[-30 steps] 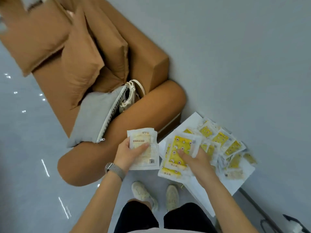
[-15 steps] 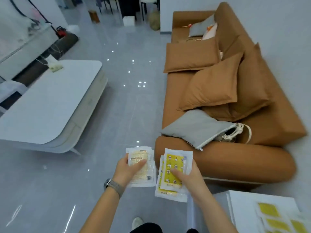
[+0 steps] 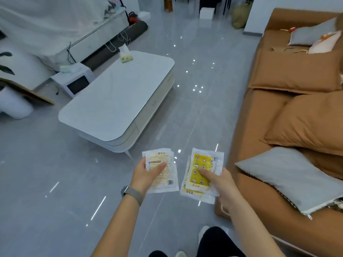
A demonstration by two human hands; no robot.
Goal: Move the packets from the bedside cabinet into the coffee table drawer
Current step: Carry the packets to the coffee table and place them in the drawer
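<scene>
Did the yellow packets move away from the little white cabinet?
Yes. The yellow packets, in the right hand, left the cabinet and now face the coffee table.

A living room with a glossy grey floor, a white table and a tan sofa.

The tiled floor (image 3: pixel 194 112) reflects small points of ceiling light and a few bright streaks. A white coffee table (image 3: pixel 115 101) with rounded corners stands left of centre, a tissue box (image 3: pixel 125 56) at its far end. A brown sofa (image 3: pixel 278 89) runs along the right side, carrying brown cushions (image 3: pixel 311 123) and a grey cushion (image 3: pixel 289 175). At upper left sits furniture under a white dust sheet (image 3: pixel 52 25).
</scene>
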